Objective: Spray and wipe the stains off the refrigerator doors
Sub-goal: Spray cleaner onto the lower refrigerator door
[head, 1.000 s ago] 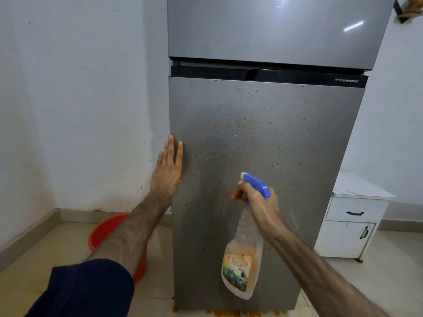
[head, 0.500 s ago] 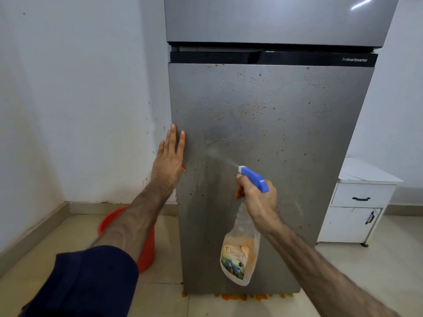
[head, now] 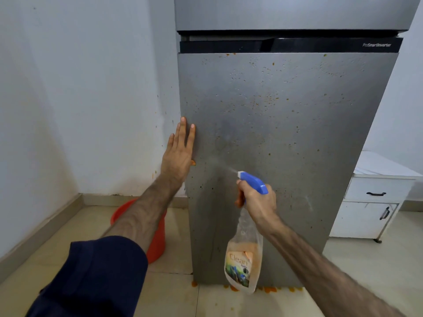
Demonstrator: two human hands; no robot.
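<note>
Two hands: left hand [head: 179, 156] flat, fingers straight, on one stained lower door [head: 286, 145]; right hand [head: 257, 200] grips one spray bottle [head: 243, 259].

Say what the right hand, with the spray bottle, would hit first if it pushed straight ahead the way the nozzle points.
Most likely the lower refrigerator door: the right hand aims the spray bottle up-left at its stained face, toward the area beside the left hand. Depth is unclear.

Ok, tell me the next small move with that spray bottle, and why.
Probably aim the spray bottle higher and squeeze again: the right hand is misting the lower door's left-middle, while the orange specks cluster above. The left hand lies flat on the door's edge.
</note>
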